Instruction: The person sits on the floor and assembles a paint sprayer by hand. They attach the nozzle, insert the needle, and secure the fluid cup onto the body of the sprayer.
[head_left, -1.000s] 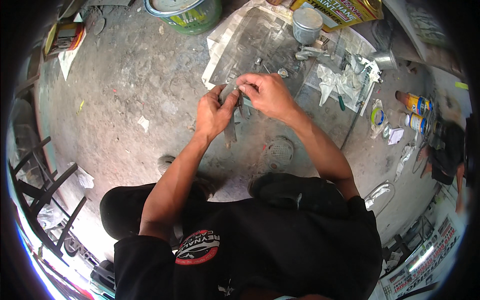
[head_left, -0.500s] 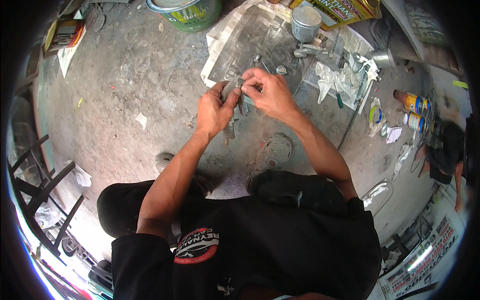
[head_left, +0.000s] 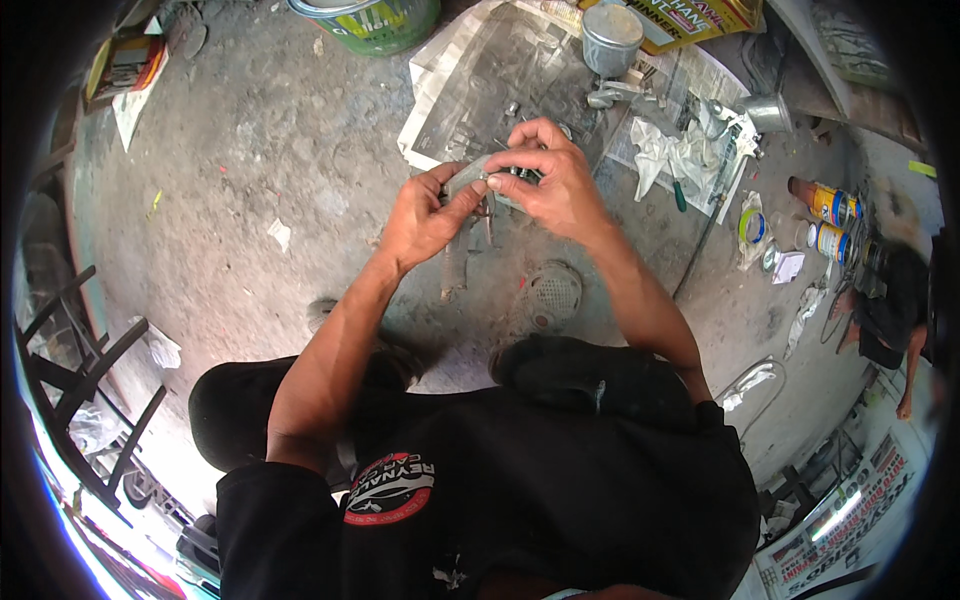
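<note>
My left hand (head_left: 415, 225) is wrapped round a grey metal spray gun body (head_left: 455, 268), with its thumb on top. The gun's handle hangs below that hand, toward my feet, and its trigger dangles beside it. My right hand (head_left: 562, 190) pinches the gun's right end between thumb and index finger; any small piece in that pinch is hidden. Just beyond my hands, newspaper (head_left: 428, 125) covers the floor, with small metal parts (head_left: 513, 108) lying on it. Part of the gun is concealed by my fingers.
A lidded grey metal cup (head_left: 612, 42) and a green bucket (head_left: 375, 28) stand at the back. To the right lie a second spray gun (head_left: 740, 135), crumpled white cloth (head_left: 665, 150) and a green-handled tool (head_left: 680, 196). Yellow-and-blue cans (head_left: 830, 242) sit farther right, near another person (head_left: 895, 300).
The spray gun has shifted slightly left in my left hand. My right hand has turned a little, its fingers now more raised and spread above the pinch.
</note>
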